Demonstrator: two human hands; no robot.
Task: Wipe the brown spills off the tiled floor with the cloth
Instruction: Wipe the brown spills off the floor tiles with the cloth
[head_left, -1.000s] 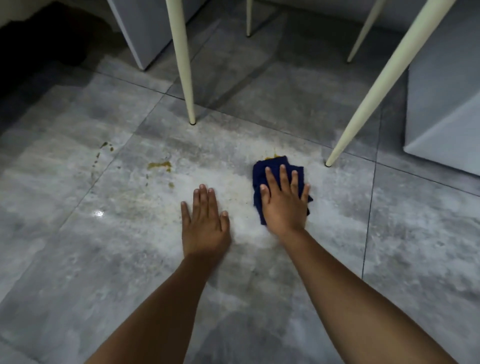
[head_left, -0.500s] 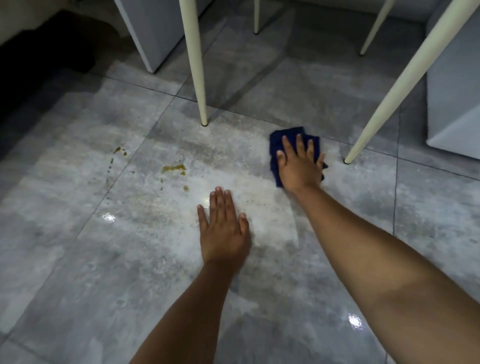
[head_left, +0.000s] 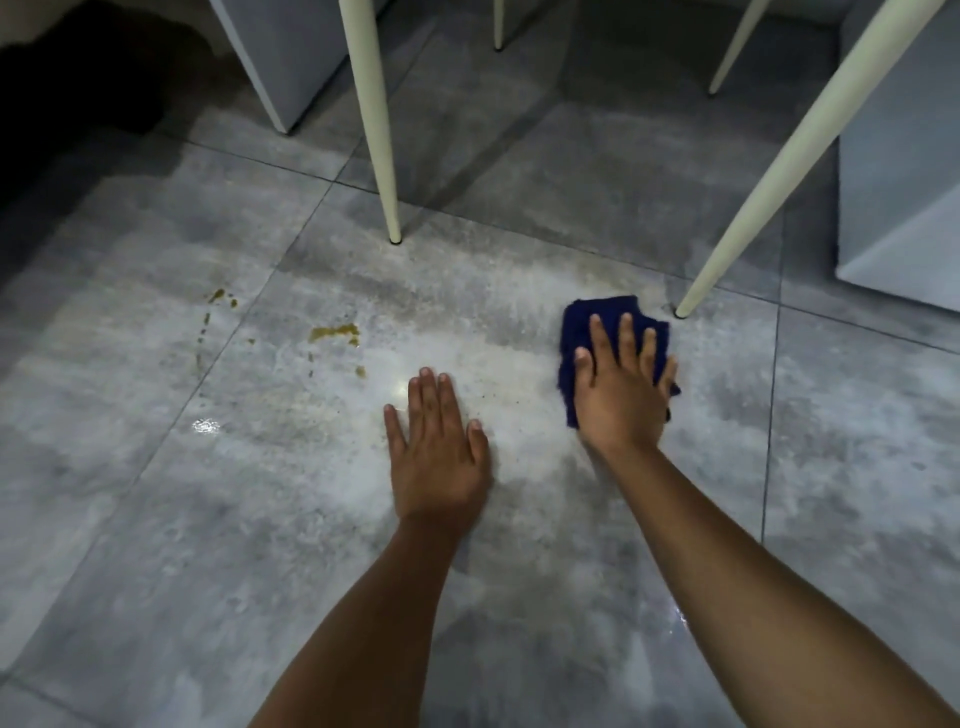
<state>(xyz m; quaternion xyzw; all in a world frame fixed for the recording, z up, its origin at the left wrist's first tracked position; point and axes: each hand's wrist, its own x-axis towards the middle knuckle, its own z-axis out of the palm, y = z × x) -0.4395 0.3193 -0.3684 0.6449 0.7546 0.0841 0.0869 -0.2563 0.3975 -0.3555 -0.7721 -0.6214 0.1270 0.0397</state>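
Note:
A dark blue cloth (head_left: 579, 325) lies flat on the grey tiled floor (head_left: 260, 519), just left of a chair leg's foot. My right hand (head_left: 621, 387) presses down on it with straight, spread fingers. My left hand (head_left: 439, 449) rests flat on the bare tile to the cloth's left, palm down, holding nothing. A brown spill (head_left: 335, 332) sits on the floor to the upper left of my left hand, with a small drop (head_left: 360, 370) below it. More brown drips (head_left: 218, 297) trail along the tile joint further left.
Cream chair legs stand ahead: one (head_left: 382, 156) straight in front, a slanted one (head_left: 769, 176) at the right by the cloth, two thinner ones further back. Grey furniture blocks stand at the back left (head_left: 280, 57) and right (head_left: 904, 182).
My right hand pushed the cloth away toward the chair legs, then drew it back nearer and slightly right. The left hand stayed flat on the tile.

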